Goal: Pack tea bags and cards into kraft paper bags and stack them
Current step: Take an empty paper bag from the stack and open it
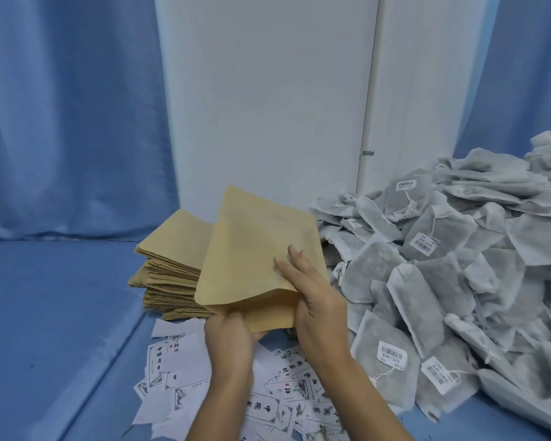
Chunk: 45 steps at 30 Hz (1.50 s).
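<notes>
While left hand (229,340) and right hand (317,302) pinch kraft bag (252,246) edges, blue cloth (54,313) leftward

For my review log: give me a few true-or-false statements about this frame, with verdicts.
1. The left hand and right hand both hold one kraft paper bag. True.
2. The tea bags are piled left of the stack of kraft bags. False: they lie to its right.
3. Printed cards lie scattered below the hands. True.
4. A tea bag sticks out of the held bag. False: none shows at its mouth.
</notes>
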Available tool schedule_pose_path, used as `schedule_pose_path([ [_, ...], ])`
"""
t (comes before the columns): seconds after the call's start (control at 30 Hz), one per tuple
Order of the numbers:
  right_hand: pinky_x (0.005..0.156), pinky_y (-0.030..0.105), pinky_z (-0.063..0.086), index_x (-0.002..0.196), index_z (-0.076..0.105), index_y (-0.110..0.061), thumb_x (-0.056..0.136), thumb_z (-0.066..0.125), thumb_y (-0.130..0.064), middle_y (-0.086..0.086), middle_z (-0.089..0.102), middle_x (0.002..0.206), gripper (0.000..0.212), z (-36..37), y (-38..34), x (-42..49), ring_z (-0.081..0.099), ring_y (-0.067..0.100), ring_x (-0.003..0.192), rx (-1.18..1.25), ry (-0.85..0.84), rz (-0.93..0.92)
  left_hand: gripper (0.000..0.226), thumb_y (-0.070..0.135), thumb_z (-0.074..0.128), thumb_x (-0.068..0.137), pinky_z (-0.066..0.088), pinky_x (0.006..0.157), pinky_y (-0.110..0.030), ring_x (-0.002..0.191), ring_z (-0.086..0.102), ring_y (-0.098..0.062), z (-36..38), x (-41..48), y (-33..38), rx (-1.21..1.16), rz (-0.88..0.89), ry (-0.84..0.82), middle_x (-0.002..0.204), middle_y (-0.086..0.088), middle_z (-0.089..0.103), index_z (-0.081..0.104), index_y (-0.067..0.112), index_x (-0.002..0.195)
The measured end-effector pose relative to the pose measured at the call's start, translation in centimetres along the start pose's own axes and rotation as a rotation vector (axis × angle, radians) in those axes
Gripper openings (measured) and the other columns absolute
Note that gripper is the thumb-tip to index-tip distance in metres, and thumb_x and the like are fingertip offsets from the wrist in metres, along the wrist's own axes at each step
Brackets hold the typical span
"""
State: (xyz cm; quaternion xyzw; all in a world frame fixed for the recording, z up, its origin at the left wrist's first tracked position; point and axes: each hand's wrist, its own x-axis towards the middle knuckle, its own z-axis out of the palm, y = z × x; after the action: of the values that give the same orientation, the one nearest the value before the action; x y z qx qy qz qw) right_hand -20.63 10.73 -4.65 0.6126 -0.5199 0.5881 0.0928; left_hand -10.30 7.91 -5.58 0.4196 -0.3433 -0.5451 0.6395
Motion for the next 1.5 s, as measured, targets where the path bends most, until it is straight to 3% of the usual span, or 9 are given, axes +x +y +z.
schedule_pose_path([
  [0.1, 0.111, 0.016, 0.028, 0.120, 0.065, -0.008, 0.067, 0.033, 0.027, 0.003, 0.052, 0.135, 0.072, -0.1, -0.1, 0.0, 0.044, 0.021, 0.132, 0.027, 0.021, -0.038, 0.034, -0.008, 0.040, 0.084, 0.059, 0.069, -0.044, 0.089, 0.063, -0.033, -0.1, 0.4, -0.7, 0.093, 0.017, -0.019, 0.101, -0.014, 0.068, 0.065, 0.013, 0.092],
  [0.23, 0.095, 0.007, 0.034, 0.119, 0.068, -0.017, 0.072, 0.054, 0.012, -0.008, 0.061, 0.126, 0.057, -0.6, 0.0, 0.0, 0.057, 0.007, 0.117, -0.105, 0.010, 0.042, 0.028, -0.006, 0.050, 0.082, 0.049, 0.051, -0.017, 0.080, 0.061, -0.018, -0.5, 0.4, -0.2, 0.032, 0.052, 0.002, 0.100, -0.008, 0.065, 0.059, 0.017, 0.095],
  [0.43, 0.086, 0.014, 0.043, 0.124, 0.061, -0.028, 0.075, 0.064, -0.013, -0.011, 0.062, 0.126, 0.051, -1.5, 1.2, 1.1, 0.057, 0.007, 0.109, -0.007, -0.065, 0.499, 0.105, -0.024, 0.051, 0.072, 0.042, 0.063, 0.000, 0.088, 0.048, 0.028, -1.8, 1.6, 1.0, -0.017, 0.325, -0.046, 0.133, 0.020, 0.040, 0.021, 0.050, 0.139],
  [0.73, 0.096, 0.026, 0.048, 0.101, 0.062, -0.039, 0.075, 0.046, 0.015, -0.016, 0.067, 0.111, 0.062, -1.1, 1.3, 0.9, 0.060, -0.001, 0.109, 0.373, 0.086, 0.534, 0.038, 0.013, 0.057, 0.087, 0.041, 0.084, -0.009, 0.113, 0.051, 0.008, -2.9, 1.1, 0.7, 0.252, 0.540, 0.074, 0.128, 0.030, 0.053, 0.064, 0.049, 0.097],
  [0.93, 0.090, 0.016, 0.049, 0.106, 0.067, -0.026, 0.083, 0.055, 0.008, -0.012, 0.070, 0.108, 0.044, -0.9, 1.0, 0.8, 0.062, -0.005, 0.100, 0.435, 0.095, 0.513, 0.034, 0.025, 0.067, 0.085, 0.031, 0.101, -0.008, 0.129, 0.043, -0.005, -2.6, 0.8, -0.3, 0.612, 0.942, -0.020, 0.127, 0.009, 0.057, 0.065, 0.015, 0.118],
  [1.07, 0.090, 0.025, 0.051, 0.108, 0.067, -0.019, 0.084, 0.056, 0.007, -0.006, 0.071, 0.107, 0.038, -1.1, 1.4, 0.8, 0.065, 0.005, 0.101, 0.487, 0.117, 0.534, 0.056, 0.061, 0.037, 0.092, 0.036, 0.096, -0.014, 0.123, 0.047, -0.002, -2.6, 0.5, -0.1, 0.666, 0.931, -0.091, 0.129, 0.015, 0.054, 0.052, 0.027, 0.135],
  [1.27, 0.074, 0.017, 0.050, 0.102, 0.070, -0.021, 0.083, 0.063, -0.026, -0.006, 0.072, 0.101, 0.021, -1.3, 1.4, 0.9, 0.066, 0.005, 0.096, 0.587, 0.185, 0.491, 0.035, 0.029, 0.040, 0.099, 0.041, 0.104, -0.051, 0.123, 0.051, -0.009, -1.7, 0.4, -0.3, 0.504, 0.948, -0.142, 0.127, 0.003, 0.058, 0.060, 0.011, 0.123],
  [1.37, 0.073, 0.010, 0.046, 0.099, 0.070, -0.017, 0.082, 0.048, -0.043, -0.005, 0.072, 0.099, 0.038, -1.8, 1.6, 1.3, 0.064, 0.004, 0.095, 0.650, 0.347, 0.529, 0.041, 0.030, 0.038, 0.097, 0.044, 0.101, -0.050, 0.118, 0.053, -0.008, -1.0, 0.0, -0.1, 0.492, 0.980, -0.084, 0.122, 0.003, 0.058, 0.063, 0.004, 0.118],
  [1.5, 0.087, 0.023, 0.045, 0.094, 0.063, -0.021, 0.096, 0.038, -0.023, -0.001, 0.066, 0.106, 0.025, -3.9, 3.4, 2.1, 0.060, 0.015, 0.108, 0.540, 0.560, 0.671, 0.044, 0.029, 0.036, 0.096, 0.040, 0.106, -0.043, 0.121, 0.043, 0.008, -0.6, -0.2, 0.1, 0.477, 1.029, -0.027, 0.120, 0.006, 0.055, 0.064, 0.001, 0.115],
])
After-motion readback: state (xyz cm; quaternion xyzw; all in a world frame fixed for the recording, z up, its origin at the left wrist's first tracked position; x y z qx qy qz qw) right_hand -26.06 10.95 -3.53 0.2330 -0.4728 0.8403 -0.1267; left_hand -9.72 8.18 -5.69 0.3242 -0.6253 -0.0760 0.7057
